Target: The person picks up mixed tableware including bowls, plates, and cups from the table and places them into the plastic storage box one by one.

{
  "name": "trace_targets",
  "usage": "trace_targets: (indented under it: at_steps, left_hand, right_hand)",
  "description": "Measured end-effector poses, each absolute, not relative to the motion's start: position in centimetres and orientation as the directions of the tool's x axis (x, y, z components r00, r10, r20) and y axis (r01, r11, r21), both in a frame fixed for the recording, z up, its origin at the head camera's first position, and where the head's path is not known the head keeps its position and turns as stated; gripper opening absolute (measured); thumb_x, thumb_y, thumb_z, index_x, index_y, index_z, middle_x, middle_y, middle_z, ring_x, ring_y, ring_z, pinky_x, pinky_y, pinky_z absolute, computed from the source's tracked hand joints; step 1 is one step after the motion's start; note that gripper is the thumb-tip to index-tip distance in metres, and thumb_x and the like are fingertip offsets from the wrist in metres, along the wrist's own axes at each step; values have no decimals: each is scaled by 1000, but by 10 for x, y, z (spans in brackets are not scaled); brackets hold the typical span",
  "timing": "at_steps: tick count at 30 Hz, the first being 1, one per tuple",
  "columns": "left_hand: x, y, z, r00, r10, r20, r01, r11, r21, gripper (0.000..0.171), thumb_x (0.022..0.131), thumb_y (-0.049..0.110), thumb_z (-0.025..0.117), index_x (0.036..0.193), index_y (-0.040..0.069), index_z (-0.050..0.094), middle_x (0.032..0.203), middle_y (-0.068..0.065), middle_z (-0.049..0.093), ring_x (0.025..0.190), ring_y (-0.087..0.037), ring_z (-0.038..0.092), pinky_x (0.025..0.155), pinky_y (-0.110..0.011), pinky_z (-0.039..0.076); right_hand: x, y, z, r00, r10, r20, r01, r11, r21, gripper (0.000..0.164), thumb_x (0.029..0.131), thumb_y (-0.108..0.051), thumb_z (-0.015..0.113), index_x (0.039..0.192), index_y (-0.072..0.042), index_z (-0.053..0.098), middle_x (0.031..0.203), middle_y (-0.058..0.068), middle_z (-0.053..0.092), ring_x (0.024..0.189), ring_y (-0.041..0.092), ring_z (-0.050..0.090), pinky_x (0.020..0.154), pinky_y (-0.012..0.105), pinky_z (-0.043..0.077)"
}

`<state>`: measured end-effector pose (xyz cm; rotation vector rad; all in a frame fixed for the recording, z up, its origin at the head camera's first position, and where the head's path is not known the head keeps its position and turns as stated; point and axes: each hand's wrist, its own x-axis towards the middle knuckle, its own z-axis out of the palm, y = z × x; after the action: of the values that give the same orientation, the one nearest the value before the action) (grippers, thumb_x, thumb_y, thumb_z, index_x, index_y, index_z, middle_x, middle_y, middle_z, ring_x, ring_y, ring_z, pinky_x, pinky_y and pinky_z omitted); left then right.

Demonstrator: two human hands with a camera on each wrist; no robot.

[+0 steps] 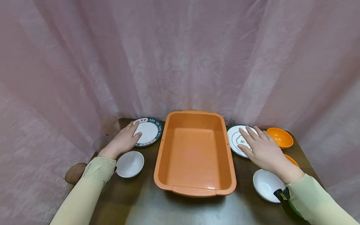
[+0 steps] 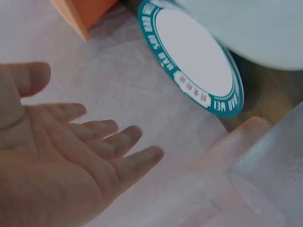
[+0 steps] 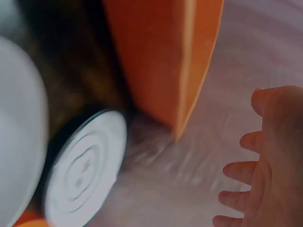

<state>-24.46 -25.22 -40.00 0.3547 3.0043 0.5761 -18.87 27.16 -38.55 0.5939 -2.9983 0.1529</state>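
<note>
A teal-rimmed white plate (image 1: 149, 131) (its lettering partly Chinese) lies face-up left of the orange basin (image 1: 194, 191); a ringed white plate (image 1: 239, 139) with a small central emblem lies face-up just beside it on the right.

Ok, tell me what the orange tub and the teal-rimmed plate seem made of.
The orange tub is probably molded plastic, semi-gloss, going by its even color and soft shine. The teal-rimmed plate looks smooth, perhaps ceramic or melamine; its white center and printed border leave that open.
</note>
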Motion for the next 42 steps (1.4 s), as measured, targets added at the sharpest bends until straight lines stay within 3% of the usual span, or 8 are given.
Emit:
trace_targets:
  at_steps: [8,13,19,23,27,35,42]
  left_hand:
    - [-279,-256,-383,-968,191,-163,57,799,598,65,109,24,34,157,-15,13,163,-35,16,151,-47,15,122,-56,17]
    - [-289,-263,-384,-970,111,-218,-57,766,641,65,108,27,36,155,-15,22,160,-33,25,149,-46,24,120,-55,22]
    - [-294,-268,-390,-971,32,-238,-139,734,665,59,107,28,37,148,-15,38,149,-31,42,134,-41,40,116,-52,30]
    - [-297,-266,-398,-964,22,-264,-172,704,689,57,107,25,38,145,-16,41,144,-31,45,128,-39,43,114,-50,34]
    - [-302,-266,-408,-949,7,-316,-223,692,686,59,107,23,38,148,-19,33,152,-33,38,137,-41,38,118,-51,30]
    - [-307,-276,-425,-881,-105,-461,-433,572,697,70,107,27,35,156,-17,10,165,-31,10,152,-44,11,123,-55,12]
    - [-310,-278,-434,-830,-213,-515,-553,422,718,71,106,27,39,157,-14,12,162,-29,17,148,-43,21,122,-56,18]
  right_hand:
    - [-194,217,-370,-787,-584,201,-594,804,9,62,107,-45,49,160,-13,38,160,18,39,150,43,27,119,61,20]
    - [-201,186,-365,-711,-675,196,-683,730,36,61,108,-45,48,159,-13,40,160,15,39,150,40,28,120,59,20]
    - [-210,151,-361,-637,-753,168,-757,652,53,55,110,-40,45,158,-14,42,160,11,41,150,36,31,121,55,20]
    - [-219,126,-358,-625,-775,99,-774,631,52,54,111,-40,40,160,-17,38,161,8,39,151,33,30,123,52,17]
    - [-230,98,-354,-619,-785,24,-785,620,21,54,112,-41,36,161,-17,37,162,6,39,152,29,28,124,50,15]
    - [-250,46,-360,-599,-800,-30,-800,598,34,54,112,-42,34,160,-18,37,162,3,38,152,27,28,124,47,15]
    - [-261,15,-366,-628,-776,-65,-778,624,70,55,112,-44,34,162,-22,34,164,2,35,152,28,27,124,47,16]
